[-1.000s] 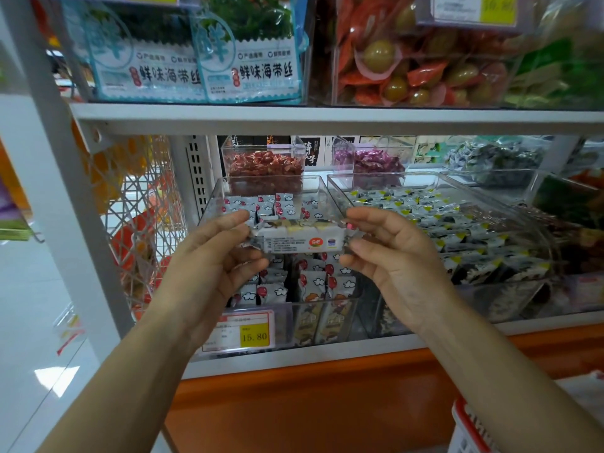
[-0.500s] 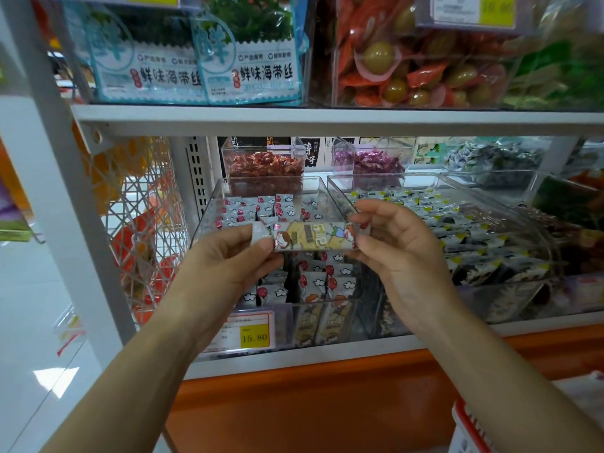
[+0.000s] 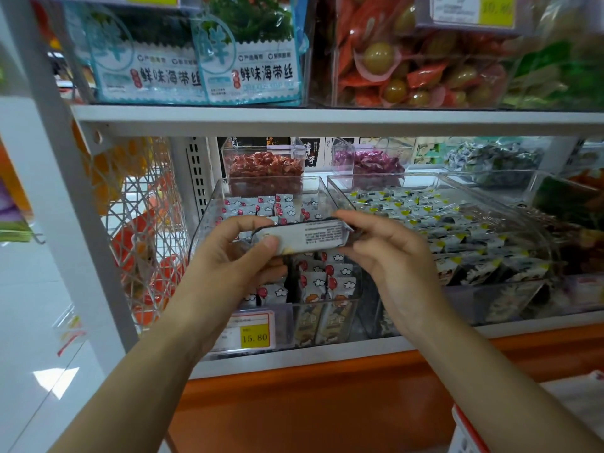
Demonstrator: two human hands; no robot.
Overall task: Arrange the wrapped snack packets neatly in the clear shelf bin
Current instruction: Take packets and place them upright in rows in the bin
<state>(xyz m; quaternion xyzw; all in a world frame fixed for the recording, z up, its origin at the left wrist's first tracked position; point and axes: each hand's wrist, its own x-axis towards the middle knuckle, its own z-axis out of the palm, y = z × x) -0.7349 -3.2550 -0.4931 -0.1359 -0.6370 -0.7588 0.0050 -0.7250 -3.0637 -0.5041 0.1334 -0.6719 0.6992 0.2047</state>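
1. Head view: one wrapped snack packet (image 3: 304, 237) is held level in front of the clear shelf bin (image 3: 205, 223), just above its front half. Its printed back faces the camera.
2. The left hand (image 3: 228, 266) pinches the packet's 9 o'clock end, with the thumb on the near face and the fingers curled over the top edge.
3. The right hand (image 3: 389, 259) pinches the 3 o'clock end between thumb and fingertips.
4. At 6 o'clock of the held packet, more packets (image 3: 327, 282) stand in rows inside the bin. Others fill its far end at 12 o'clock.
5. A yellow price tag (image 3: 255, 331) reading 15.80 sits on the bin's front, at 7 o'clock.
6. At 3 o'clock, a neighbouring bin (image 3: 490, 299) holds black-and-yellow packets.
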